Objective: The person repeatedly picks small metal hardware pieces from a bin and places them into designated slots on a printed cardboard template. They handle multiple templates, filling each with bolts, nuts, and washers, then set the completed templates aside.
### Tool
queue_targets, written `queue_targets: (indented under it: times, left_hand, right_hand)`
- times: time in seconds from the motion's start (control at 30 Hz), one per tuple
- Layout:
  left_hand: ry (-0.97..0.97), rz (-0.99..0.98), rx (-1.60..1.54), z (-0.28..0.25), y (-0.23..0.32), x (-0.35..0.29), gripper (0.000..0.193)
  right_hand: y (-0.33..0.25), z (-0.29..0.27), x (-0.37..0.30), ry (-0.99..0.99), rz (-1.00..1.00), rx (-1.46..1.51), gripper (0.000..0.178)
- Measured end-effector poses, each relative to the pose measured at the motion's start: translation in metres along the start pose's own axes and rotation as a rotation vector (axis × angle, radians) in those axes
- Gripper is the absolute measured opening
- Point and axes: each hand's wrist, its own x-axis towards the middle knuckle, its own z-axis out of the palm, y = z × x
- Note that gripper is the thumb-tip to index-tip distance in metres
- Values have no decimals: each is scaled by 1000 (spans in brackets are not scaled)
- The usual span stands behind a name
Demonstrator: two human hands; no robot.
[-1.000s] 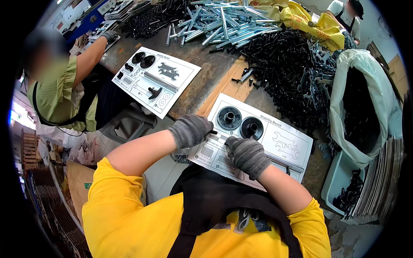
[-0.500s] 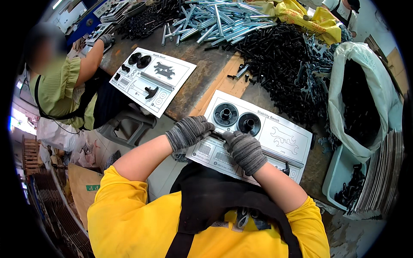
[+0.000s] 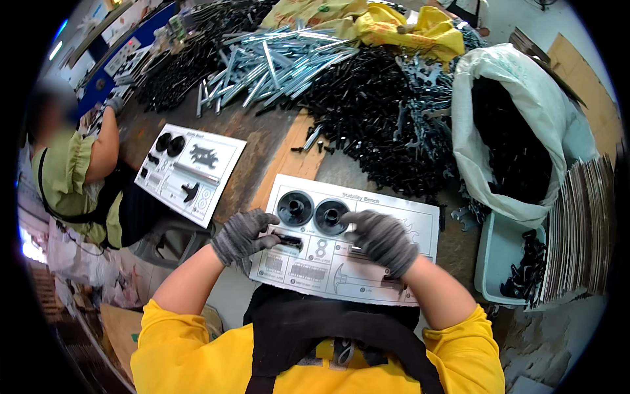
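Left hand point(image 3: 243, 238) has its fingertips at the left end of a small black part point(image 3: 290, 241), which lies in a printed box on the white card point(image 3: 425, 215), just below the left black wheel point(image 3: 295, 208); thumb and forefinger look parted, but can't make out if the part is pinched or let go. Right hand point(image 3: 386, 243) hovers over the card's right half, fingers curled, tips just beside the right black wheel point(image 3: 332, 217) — what it holds, if anything, is hidden. To do the placing well, I'd square the part inside its box, open the fingers straight up so the glove doesn't drag it, and keep the right wrist off the silver tube below. Worn brown table point(image 3: 259, 134) with a pale wood strip point(image 3: 289, 151) beyond the card; heaps of silver tubes point(image 3: 272, 65), black bolts point(image 3: 374, 111) and wrenches point(image 3: 426, 108) farther back. Second laid-out card point(image 3: 231, 148) sits to the left. At right: open white sack point(image 3: 464, 118) of dark parts, pale blue bin point(image 3: 487, 262), stacked cardboard point(image 3: 577, 230). Yellow sack point(image 3: 430, 33) at the back — co-worker in a light green top point(image 3: 62, 174) far left, one gloved hand reaching over the table.
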Motion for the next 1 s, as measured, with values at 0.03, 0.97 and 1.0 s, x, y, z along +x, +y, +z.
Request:
queue_targets:
  times: [0.03, 0.97, 1.0]
  left_hand:
    - [15, -60, -28, -6, 7, 6, 28]
    - [-18, -100, 549, 51, 115, 347, 64]
    - [8, -98, 493, 54, 110, 349, 64]
  right_hand:
    - [25, -12, -5, 124, -6, -21, 24]
    - [119, -122, 15, 548, 533, 223, 20]
    - [113, -122, 7, 559, 573, 359, 18]
